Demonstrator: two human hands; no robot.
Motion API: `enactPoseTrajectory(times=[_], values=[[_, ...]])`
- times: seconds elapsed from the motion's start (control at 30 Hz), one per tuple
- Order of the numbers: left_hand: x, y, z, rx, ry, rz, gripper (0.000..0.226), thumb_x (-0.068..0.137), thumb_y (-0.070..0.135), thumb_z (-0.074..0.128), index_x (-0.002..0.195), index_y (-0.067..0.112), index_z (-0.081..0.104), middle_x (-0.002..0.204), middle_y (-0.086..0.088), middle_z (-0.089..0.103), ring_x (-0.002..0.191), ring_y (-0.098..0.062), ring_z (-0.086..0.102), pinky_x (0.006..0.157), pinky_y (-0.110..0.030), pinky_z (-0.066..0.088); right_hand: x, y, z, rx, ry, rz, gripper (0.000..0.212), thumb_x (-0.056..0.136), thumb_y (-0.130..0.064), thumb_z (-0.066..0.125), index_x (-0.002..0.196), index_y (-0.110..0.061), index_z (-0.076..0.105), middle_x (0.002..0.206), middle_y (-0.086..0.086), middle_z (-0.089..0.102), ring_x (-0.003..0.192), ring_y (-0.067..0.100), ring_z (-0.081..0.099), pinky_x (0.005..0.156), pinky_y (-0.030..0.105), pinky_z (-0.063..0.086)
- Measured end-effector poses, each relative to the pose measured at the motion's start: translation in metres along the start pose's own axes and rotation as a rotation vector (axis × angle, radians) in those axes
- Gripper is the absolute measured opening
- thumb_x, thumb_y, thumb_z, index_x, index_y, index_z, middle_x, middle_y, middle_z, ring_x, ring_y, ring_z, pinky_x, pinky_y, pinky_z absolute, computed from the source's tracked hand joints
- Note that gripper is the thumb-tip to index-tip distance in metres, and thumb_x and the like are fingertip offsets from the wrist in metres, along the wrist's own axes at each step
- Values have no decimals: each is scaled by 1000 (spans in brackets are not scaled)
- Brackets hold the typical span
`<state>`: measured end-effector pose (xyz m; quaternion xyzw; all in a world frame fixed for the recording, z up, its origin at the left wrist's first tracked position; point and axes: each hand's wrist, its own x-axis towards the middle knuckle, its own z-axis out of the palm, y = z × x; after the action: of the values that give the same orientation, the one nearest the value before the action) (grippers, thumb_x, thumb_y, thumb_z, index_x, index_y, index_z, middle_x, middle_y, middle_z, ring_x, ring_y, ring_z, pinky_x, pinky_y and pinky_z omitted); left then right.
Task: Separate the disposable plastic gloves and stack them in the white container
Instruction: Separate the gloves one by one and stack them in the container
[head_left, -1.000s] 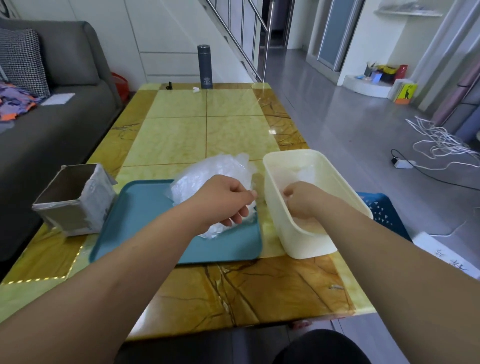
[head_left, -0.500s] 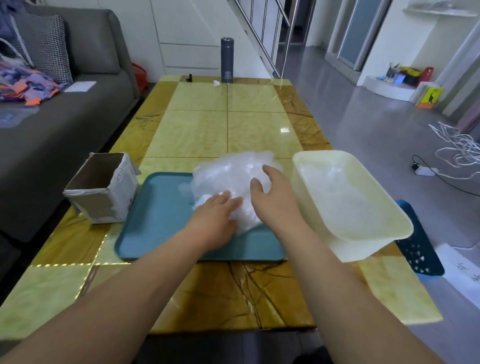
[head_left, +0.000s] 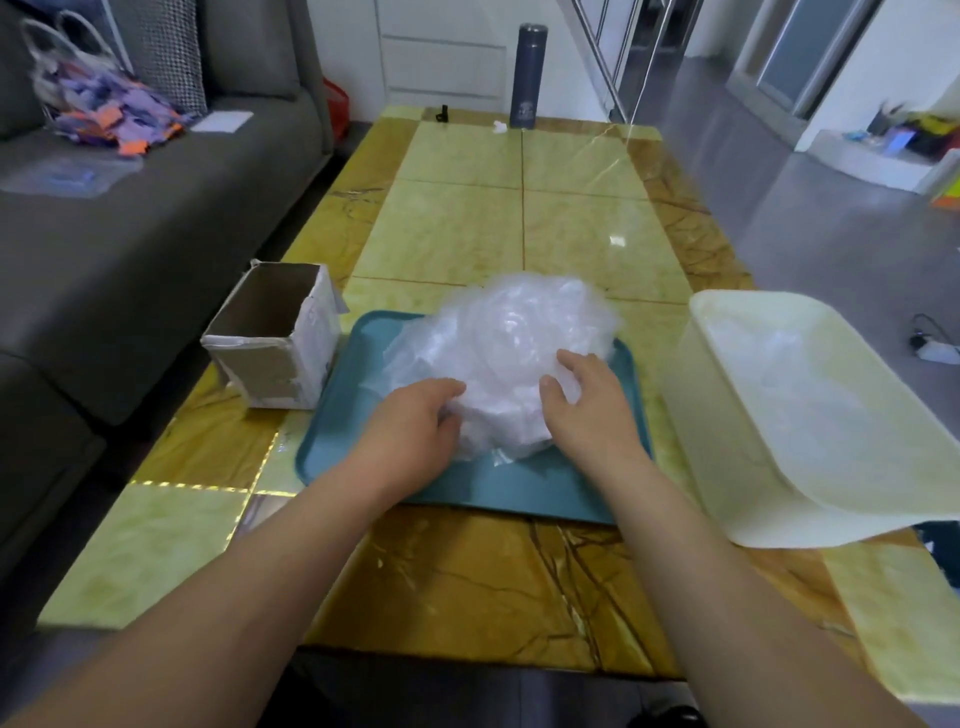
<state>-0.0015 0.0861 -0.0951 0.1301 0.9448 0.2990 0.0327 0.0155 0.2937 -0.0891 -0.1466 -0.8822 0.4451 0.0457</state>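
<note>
A cardboard box (head_left: 280, 338) stands on the worktop (head_left: 467, 571), just left of the teal tray (head_left: 337, 436). The left hand (head_left: 410, 431) grips the heap of plastic gloves (head_left: 509, 332) on the tray, and the right hand (head_left: 587, 410) seems to pinch its right side. The white container (head_left: 727, 426) stands beside the tray.
</note>
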Motion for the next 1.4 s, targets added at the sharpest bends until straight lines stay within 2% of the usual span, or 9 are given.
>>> enactPoseTrajectory(times=[0.13,0.27,0.47,0.63,0.7,0.77,0.9,1.2,1.4], values=[[0,-5,-9,-19,26,49,21,103,22,58,91,14,73,92,-5,74,92,-28,66,80,-39,53,-23,-16,-9,-240,176,-231,48,102,-21,55,150,-27,53,171,3,24,160,24,11,126,35,14],[-5,3,-30,-80,107,63,29,108,25,50,107,5,70,103,-12,74,97,-32,66,87,-48,54,-40,-23,-13,-74,1,-310,61,98,-2,52,152,-32,50,167,-12,30,156,6,18,122,16,15],[-20,17,-63,-428,236,41,12,97,33,72,104,27,80,103,21,76,101,-6,71,90,-26,55,-52,-30,-20,160,-70,-260,68,96,-21,69,156,-40,41,157,-29,40,145,-8,34,124,36,34],[-30,30,-76,-961,-150,43,9,86,14,71,77,13,72,104,-12,79,99,-23,76,83,-28,57,-68,-56,-42,243,-148,-318,89,76,-41,91,149,-54,43,154,-38,38,146,-14,27,120,23,28],[-32,29,-77,-1078,-330,9,7,77,11,69,80,5,69,94,-14,74,90,-27,70,78,-27,53,-68,-61,-45,306,-220,-348,71,70,-43,95,134,-43,64,145,-31,54,144,-11,35,117,26,31],[-30,28,-73,-1103,-432,-31,33,85,14,69,104,-12,63,104,-22,70,98,-36,67,87,-38,53,-66,-60,-42,426,-235,-323,35,71,-34,94,96,-17,76,110,-16,75,116,1,63,100,31,45],[-30,28,-72,-1146,-475,-121,77,95,66,48,130,0,62,119,-27,72,104,-42,73,77,-39,61,-59,-51,-31,546,-172,-152,41,80,-17,89,68,-6,52,63,6,56,63,17,60,63,27,48],[-32,21,-69,-879,-271,-35,18,98,14,71,111,2,72,95,-18,78,84,-32,77,74,-39,62,-52,-40,-42,557,-411,103,23,86,-30,84,90,-11,71,64,9,57,57,21,55,56,33,49],[-23,3,-49,-228,60,-57,13,103,25,63,97,24,75,84,5,76,76,-15,73,78,-45,64,-45,-23,-47,280,-7,-6,49,96,-33,72,88,12,54,68,12,48,61,20,46,49,21,40]])
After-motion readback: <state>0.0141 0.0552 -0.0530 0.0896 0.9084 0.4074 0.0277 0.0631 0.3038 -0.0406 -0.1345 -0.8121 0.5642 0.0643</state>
